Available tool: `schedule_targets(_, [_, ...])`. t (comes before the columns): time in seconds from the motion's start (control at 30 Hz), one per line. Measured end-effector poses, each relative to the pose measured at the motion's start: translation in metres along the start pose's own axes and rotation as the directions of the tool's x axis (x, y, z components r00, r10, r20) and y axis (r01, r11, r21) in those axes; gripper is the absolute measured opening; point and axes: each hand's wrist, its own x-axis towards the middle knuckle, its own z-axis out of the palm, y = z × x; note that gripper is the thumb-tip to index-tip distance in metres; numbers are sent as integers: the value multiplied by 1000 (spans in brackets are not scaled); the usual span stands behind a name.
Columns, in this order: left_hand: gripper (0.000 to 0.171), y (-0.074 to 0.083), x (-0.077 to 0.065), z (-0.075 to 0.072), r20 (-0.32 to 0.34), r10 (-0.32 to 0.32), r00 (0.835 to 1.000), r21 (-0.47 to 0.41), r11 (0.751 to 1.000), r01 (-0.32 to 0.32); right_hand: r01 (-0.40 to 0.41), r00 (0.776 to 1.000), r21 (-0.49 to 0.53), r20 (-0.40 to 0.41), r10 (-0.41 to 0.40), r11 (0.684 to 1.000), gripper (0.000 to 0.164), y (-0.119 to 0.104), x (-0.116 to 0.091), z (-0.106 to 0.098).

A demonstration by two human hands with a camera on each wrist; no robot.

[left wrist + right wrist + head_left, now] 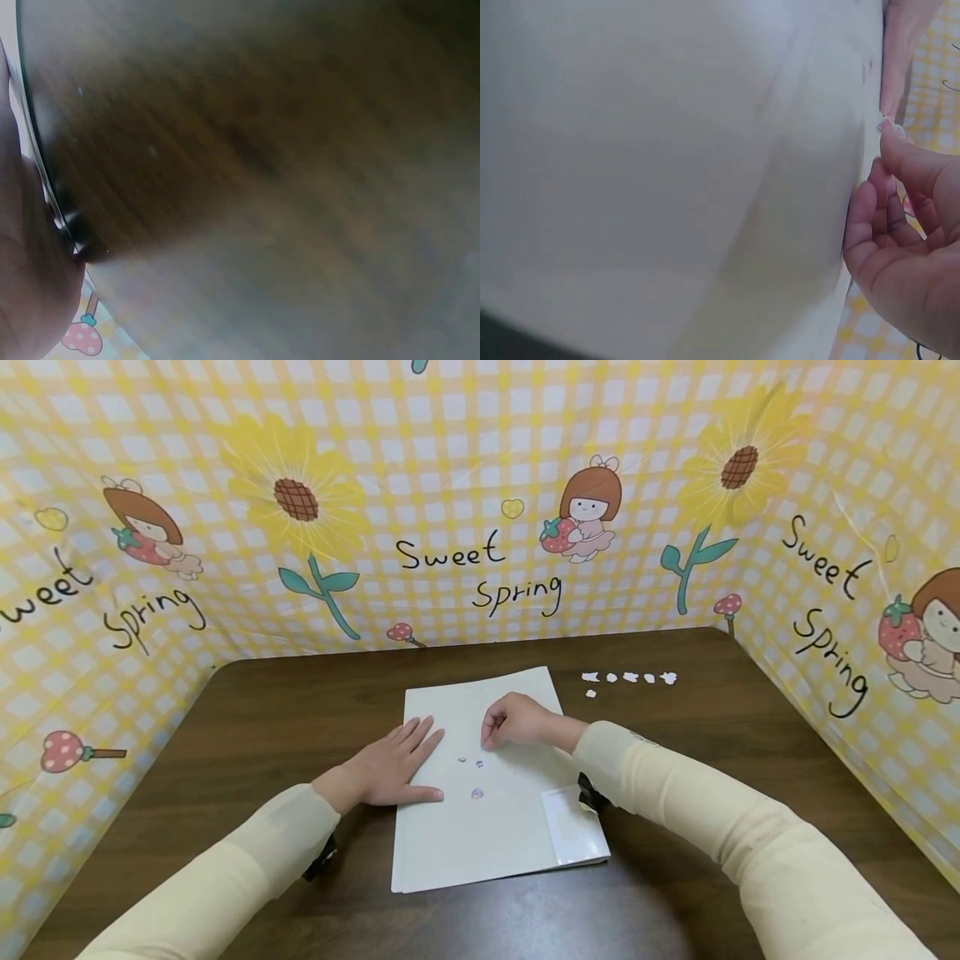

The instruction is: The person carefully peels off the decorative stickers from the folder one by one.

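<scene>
A white book or folder [502, 843] lies on the table with its blank cover or page up. My left hand [393, 767] rests on its left edge, fingers spread. In the head view my right hand [517, 720] is over the upper middle of the white surface. Its thumb and finger pinch a small pale sticker [889, 126], seen in the right wrist view and partly hidden by the thumb. Below that hand are small purplish stickers: a round one [477, 793], a star-like one [479, 764] and another small one [462, 760].
Several small white cut-out pieces [630, 677] lie in a row on the dark wooden table [300, 693], right of the book, with a single piece [591, 694] below. A white label or pocket [573, 827] is on the book's lower right. Checked cloth [450, 460] surrounds the table.
</scene>
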Motion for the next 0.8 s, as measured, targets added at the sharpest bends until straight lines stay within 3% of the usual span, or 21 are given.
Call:
schedule_targets(0.3, [106,0,0,1,6,-3,1000,-5,1000,3,-23,999,53,-23,24,998,4,9,-4,-8])
schedule_targets(0.8, [103,0,-2,-1,-6,7,1000,-16,1000,-7,-66,989,258,-113,98,964,14,34,-22,-34])
